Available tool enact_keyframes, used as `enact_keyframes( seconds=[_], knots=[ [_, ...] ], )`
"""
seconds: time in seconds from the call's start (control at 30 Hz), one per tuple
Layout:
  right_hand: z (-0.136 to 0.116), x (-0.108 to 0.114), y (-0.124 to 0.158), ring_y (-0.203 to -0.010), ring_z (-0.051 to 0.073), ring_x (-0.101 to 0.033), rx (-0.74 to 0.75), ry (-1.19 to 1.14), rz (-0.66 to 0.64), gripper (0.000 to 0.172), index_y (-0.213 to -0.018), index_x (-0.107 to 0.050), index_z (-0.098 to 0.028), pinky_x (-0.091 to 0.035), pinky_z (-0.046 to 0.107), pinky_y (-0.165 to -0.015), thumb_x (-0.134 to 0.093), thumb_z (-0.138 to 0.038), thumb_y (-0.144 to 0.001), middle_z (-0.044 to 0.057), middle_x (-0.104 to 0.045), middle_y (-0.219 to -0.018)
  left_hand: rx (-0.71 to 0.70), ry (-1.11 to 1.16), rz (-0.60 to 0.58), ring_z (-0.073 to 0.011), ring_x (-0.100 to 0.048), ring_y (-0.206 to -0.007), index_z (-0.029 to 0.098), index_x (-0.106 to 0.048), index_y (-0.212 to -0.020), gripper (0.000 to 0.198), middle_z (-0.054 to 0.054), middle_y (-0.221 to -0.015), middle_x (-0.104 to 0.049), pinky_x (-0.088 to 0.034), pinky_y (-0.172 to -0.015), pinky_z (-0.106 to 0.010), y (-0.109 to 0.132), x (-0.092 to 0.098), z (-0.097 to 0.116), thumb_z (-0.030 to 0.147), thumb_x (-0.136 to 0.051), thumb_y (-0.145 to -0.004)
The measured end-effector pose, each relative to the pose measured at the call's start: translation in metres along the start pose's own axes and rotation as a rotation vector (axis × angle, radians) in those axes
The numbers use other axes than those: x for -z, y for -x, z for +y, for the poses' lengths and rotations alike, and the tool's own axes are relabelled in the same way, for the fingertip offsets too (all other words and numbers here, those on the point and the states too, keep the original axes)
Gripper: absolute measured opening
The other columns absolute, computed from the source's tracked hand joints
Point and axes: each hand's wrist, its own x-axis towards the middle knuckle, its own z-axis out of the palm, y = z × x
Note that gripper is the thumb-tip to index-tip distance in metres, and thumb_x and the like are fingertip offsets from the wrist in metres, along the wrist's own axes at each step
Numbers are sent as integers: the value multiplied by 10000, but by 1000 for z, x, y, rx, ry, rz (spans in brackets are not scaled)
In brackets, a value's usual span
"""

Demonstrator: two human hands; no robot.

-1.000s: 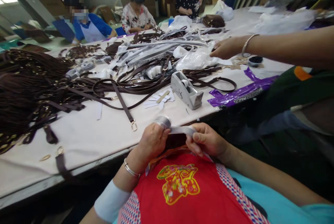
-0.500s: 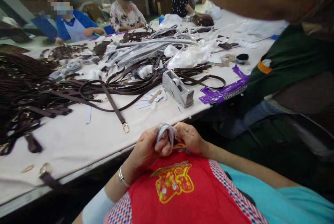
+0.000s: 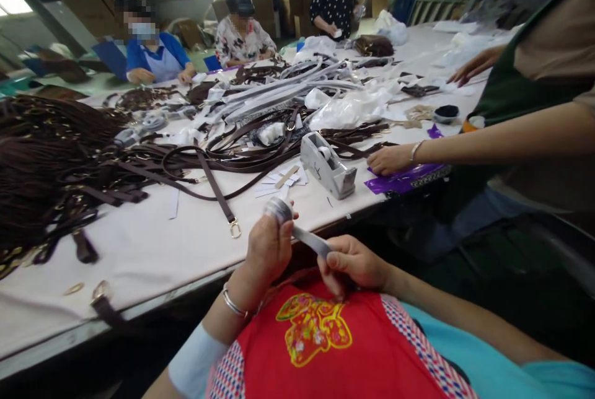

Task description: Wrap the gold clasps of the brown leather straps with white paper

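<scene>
Grey strap (image 3: 310,240) held in front of the table (image 3: 153,250)

The coiled part of the strap is gripped in the closed fingers of the left hand (image 3: 269,244), and its free length is pinched between the thumb and fingers of the right hand (image 3: 356,259). Between the two, a short piece is bridged above a red apron (image 3: 362,355). On the table, a tape dispenser (image 3: 328,166) is placed beside scattered paper slips (image 3: 284,179). Brown straps (image 3: 56,157) are heaped at the left. Purple plastic (image 3: 385,184) is touched by a co-worker's hand (image 3: 391,159).
</scene>
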Motion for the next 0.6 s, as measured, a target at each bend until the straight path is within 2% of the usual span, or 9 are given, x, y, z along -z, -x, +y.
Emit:
enact_keyframes(
  seconds=[0.1,0.2,0.27,0.3,0.33,0.4,0.43,0.5,0.6],
  knots=[
    [-15,8,7,-303,73,-421,39,-85,86,361,-820,-592,-147,-309,174,-333,-706,-490,-818,-48,-554,-466,-181,-363,-301,-252,-606,-761,142,-585,-947,191,-114,-829,-646,-492,-695,-385,13,-5,-8,323,-552,-896],
    [-30,24,9,-287,61,-378,7,51,211,353,-817,-589,-153,-280,173,-305,-742,-468,-773,-66,-536,-476,-205,-461,-487,-233,-565,-687,158,-556,-861,158,-93,-762,-616,-447,-628,-350,20,-8,-8,294,-502,-921],
    [-39,36,6,-321,62,-401,-2,306,335,311,-847,-607,-156,-306,181,-323,-731,-434,-784,-53,-570,-538,-161,-385,-598,-210,-530,-641,169,-537,-817,190,-78,-735,-599,-412,-597,-328,23,-7,-4,305,-477,-935],
    [-42,42,4,-379,74,-456,22,475,370,277,-863,-623,-157,-357,190,-369,-722,-407,-795,-33,-601,-594,-122,-298,-661,-196,-513,-627,171,-530,-805,210,-70,-734,-594,-399,-592,-317,24,-5,0,323,-475,-939],
    [-43,47,2,-472,94,-523,65,647,368,240,-866,-641,-159,-418,206,-445,-709,-382,-810,-8,-630,-659,-68,-181,-725,-179,-497,-619,172,-526,-797,231,-61,-737,-590,-390,-593,-305,25,-2,4,338,-467,-947],
    [-40,51,-4,-682,139,-594,162,894,258,204,-828,-664,-161,-480,248,-627,-673,-363,-846,32,-655,-762,104,140,-832,-148,-473,-602,170,-526,-796,295,-39,-724,-574,-382,-592,-280,26,3,13,375,-421,-979],
    [-35,51,-6,-730,150,-591,178,930,185,240,-782,-657,-158,-477,261,-674,-643,-380,-872,39,-648,-768,212,333,-849,-136,-467,-591,165,-533,-804,331,-24,-699,-555,-382,-587,-269,27,5,17,404,-400,-991],
    [-23,44,-11,-636,131,-534,148,825,135,390,-703,-601,-155,-441,251,-607,-540,-461,-937,15,-581,-668,422,728,-774,-119,-452,-555,153,-561,-831,388,16,-612,-471,-380,-562,-249,26,7,26,476,-412,-985],
    [-5,28,-15,-514,103,-424,199,609,258,491,-782,-567,-158,-373,227,-494,-413,-586,-968,-24,-495,-605,624,1203,-490,-95,-422,-505,133,-607,-873,394,70,-545,-333,-389,-532,-223,20,9,35,520,-550,-920]
  ],
)
